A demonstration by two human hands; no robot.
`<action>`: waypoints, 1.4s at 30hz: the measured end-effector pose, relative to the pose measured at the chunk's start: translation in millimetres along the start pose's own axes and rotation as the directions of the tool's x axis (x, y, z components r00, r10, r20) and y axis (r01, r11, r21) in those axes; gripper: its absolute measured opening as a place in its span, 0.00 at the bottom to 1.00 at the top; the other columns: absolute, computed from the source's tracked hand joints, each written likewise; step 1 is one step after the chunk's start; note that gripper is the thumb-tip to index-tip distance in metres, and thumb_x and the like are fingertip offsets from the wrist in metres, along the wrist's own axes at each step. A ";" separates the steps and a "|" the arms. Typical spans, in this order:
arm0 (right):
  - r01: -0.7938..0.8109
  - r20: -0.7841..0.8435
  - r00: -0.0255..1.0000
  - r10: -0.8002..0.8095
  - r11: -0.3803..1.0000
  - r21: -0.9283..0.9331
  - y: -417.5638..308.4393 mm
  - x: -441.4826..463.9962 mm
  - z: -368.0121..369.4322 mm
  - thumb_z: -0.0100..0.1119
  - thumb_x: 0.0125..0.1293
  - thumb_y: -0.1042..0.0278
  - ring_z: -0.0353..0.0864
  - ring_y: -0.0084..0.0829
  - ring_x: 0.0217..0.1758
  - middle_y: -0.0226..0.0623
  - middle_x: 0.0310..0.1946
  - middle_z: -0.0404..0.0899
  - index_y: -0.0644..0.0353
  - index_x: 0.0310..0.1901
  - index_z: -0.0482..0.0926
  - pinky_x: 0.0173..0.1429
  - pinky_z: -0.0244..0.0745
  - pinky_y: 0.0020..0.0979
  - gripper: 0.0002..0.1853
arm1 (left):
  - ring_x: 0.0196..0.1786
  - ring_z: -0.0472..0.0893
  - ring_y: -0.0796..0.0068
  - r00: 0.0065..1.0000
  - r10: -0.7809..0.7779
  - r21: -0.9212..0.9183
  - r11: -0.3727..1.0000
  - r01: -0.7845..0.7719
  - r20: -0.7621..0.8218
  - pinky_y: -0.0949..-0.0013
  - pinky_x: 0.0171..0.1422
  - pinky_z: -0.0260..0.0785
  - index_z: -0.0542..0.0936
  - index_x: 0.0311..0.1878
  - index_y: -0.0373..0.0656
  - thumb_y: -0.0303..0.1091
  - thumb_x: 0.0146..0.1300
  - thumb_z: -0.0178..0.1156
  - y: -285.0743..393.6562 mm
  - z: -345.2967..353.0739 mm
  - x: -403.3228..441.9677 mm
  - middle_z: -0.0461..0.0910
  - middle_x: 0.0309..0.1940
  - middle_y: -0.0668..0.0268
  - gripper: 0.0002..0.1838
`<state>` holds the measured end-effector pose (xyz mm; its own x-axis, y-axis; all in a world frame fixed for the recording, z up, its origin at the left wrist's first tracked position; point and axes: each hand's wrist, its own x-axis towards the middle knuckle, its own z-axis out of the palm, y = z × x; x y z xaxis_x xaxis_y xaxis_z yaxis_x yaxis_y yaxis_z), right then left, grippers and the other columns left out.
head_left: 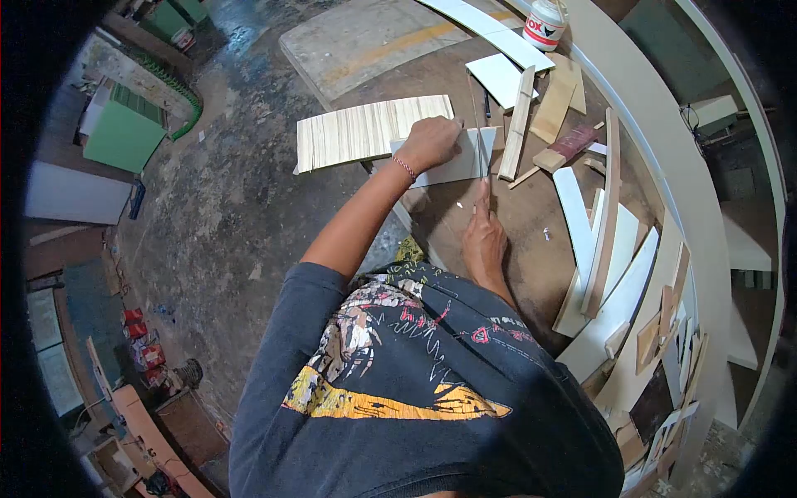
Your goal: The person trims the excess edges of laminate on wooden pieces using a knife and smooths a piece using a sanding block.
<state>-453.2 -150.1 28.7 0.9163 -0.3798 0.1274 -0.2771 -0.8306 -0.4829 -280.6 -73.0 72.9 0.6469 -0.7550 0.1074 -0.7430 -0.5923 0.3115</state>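
Observation:
My left hand [432,143], with a cord bracelet at the wrist, rests closed on a small white panel [452,168]. Its fingers curl under, so whatever they may hold is hidden. Beyond the wrist lies a striped wood-grain board [353,131], sticking out past the table edge. My right hand [484,238] is closed at the near side of the white panel, its index finger stretched forward. That finger lies along a long, thin blade-like tool [480,149], which crosses the panel's right part. The tool's handle is hidden in the hand.
A brown worktable [523,282] carries wood strips [519,124], white offcuts [573,216] and a dark red wrapped block [569,149]. A white tub [545,23] stands at the far right. A curved pale panel edge [706,207] bounds the right side. Green cabinets [124,129] stand across the floor.

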 end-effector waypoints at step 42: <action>0.119 0.040 0.993 -0.114 0.981 -0.151 -11.2 2.5 -62.8 0.40 0.57 0.73 0.77 0.47 0.28 0.53 0.24 0.76 0.72 0.52 0.60 0.35 0.72 0.44 0.21 | 0.25 0.78 0.64 0.971 -0.001 0.267 0.962 0.066 -0.240 0.63 0.23 0.64 0.71 0.35 0.48 0.32 0.51 0.50 54.1 28.9 -37.3 0.77 0.20 0.63 0.07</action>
<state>-466.0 -167.3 88.8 0.9529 -0.2657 0.1465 -0.2067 -0.9219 -0.3276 -349.9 -85.0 58.5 0.6696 -0.6652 0.3304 -0.7172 -0.6947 0.0550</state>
